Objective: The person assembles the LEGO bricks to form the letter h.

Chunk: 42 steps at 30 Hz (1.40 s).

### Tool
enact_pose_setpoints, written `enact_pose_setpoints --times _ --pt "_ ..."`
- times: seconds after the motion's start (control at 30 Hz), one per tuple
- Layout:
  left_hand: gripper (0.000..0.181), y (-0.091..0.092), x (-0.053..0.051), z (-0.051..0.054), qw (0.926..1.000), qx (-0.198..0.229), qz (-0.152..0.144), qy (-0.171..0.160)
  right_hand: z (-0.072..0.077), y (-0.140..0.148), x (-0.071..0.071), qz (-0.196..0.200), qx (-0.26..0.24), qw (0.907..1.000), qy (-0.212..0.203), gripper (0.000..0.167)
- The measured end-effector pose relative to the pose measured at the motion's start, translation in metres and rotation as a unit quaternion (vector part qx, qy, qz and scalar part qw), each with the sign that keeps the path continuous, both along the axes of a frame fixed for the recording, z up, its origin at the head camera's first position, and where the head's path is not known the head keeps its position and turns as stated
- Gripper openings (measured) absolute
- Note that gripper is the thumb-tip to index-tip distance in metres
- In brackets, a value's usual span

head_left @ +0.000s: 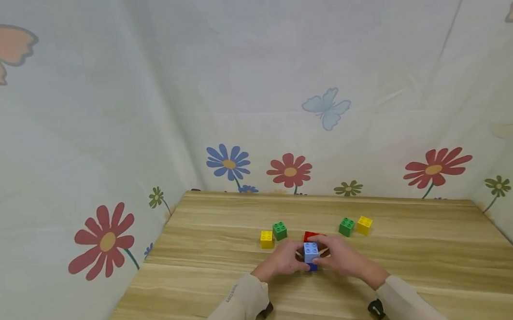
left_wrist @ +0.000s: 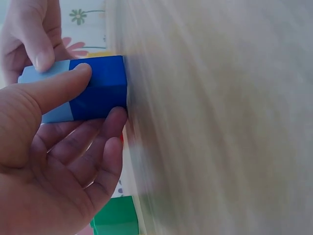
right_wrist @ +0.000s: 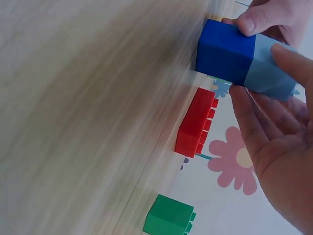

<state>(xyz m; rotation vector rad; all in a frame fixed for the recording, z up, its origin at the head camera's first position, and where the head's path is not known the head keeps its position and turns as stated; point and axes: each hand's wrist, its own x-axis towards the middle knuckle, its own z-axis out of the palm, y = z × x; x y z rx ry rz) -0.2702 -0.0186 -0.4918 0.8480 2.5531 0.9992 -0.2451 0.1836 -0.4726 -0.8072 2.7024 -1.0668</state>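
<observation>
A light blue toy brick (head_left: 311,254) sits squarely on top of a dark blue brick (left_wrist: 100,93), the two joined faces flush in both wrist views. My left hand (head_left: 285,259) pinches the stack from the left, its thumb lying on the dark blue brick. From the other side my right hand (head_left: 343,258) pinches the light blue brick between thumb and fingers. The lower brick is at the tabletop; whether it touches the wood I cannot tell. Just behind the hands lies a low red brick (right_wrist: 196,122), partly hidden in the head view.
Left of the red brick stand a yellow brick (head_left: 266,239) and a green brick (head_left: 279,231). Another green brick (head_left: 346,227) and yellow brick (head_left: 364,225) stand to the right. The wooden table (head_left: 418,248) meets a flower-printed cloth (head_left: 368,125) at its back edge.
</observation>
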Motion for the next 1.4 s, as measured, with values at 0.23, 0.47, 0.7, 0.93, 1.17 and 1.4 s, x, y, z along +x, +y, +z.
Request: enact_pose_setpoints --times 0.23,0.47,0.7,0.93,1.17,1.4 --pt "0.033 -0.019 0.006 0.002 0.9995 0.007 0.012 -0.03 0.001 0.003 0.008 0.009 -0.006 0.9999 -0.006 0.055" --pt "0.034 -0.049 0.009 0.002 0.9985 -0.011 0.039 -0.038 0.004 0.022 0.014 -0.006 -0.036 0.9993 0.003 0.054" --pt "0.032 -0.084 0.008 0.003 0.999 0.0 0.034 -0.029 0.001 0.047 0.012 -0.033 -0.047 0.9983 0.011 0.051" --pt "0.036 -0.12 0.002 0.0 0.9985 0.021 0.046 -0.021 -0.002 0.068 0.01 -0.069 -0.034 0.9959 0.047 0.045" --pt "0.042 -0.15 -0.007 0.001 0.9968 0.025 0.075 -0.012 0.0 0.088 0.009 -0.107 0.0 0.9885 0.107 0.041" --pt "0.04 -0.176 -0.019 0.0 0.9915 0.025 0.128 0.002 0.002 0.104 0.005 -0.126 0.004 0.9853 0.116 0.041"
